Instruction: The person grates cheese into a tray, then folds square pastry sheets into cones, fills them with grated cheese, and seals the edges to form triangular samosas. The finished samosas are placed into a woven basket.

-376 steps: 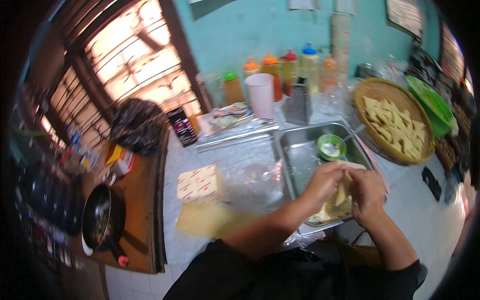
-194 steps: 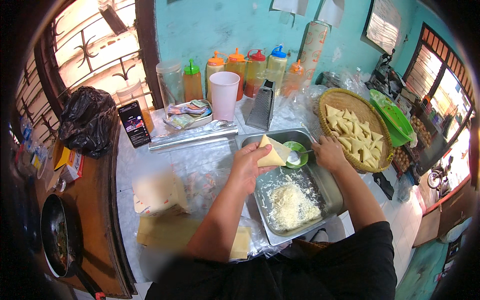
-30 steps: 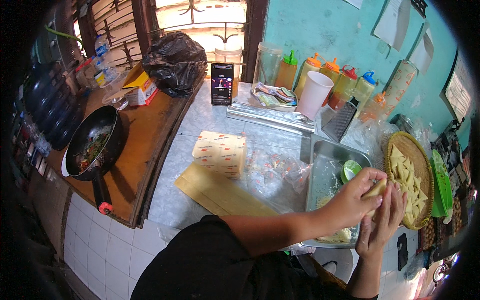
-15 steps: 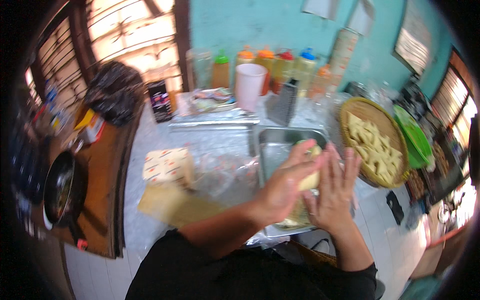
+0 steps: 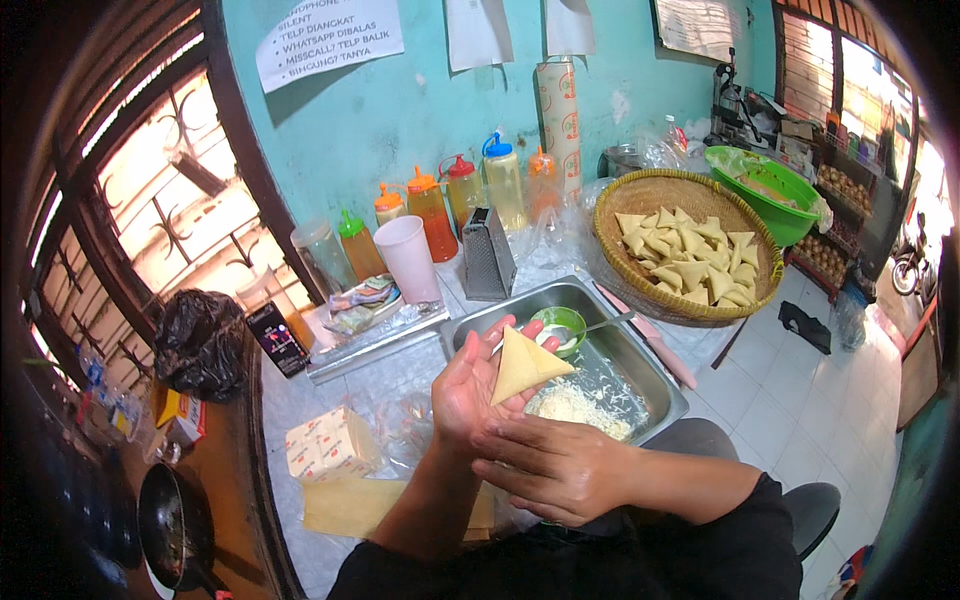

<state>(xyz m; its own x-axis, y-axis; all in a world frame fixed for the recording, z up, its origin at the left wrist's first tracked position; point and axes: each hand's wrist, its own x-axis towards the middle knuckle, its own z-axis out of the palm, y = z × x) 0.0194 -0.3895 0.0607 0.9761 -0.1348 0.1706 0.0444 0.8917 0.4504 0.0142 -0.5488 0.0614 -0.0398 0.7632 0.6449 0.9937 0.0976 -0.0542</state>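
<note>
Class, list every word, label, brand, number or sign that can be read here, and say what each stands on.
I won't copy wording; the print stands on:
White sheet, upper left: large dark lettering, legible, cut off at the top.
Wrapped block: red marks, too small.
Patterned roll: red marks, too small.
Phone screen: too small.
Framed board, upper right: too blurred.

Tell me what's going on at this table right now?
A person's left hand is palm up, with a pale yellow folded dough triangle resting on it. The right hand, back toward the camera, crosses in front of that palm's heel. Beyond them, a rectangular steel tray holds a heap of white shreds and a small round green bowl. More folded triangles lie piled in a round tan woven basket.
</note>
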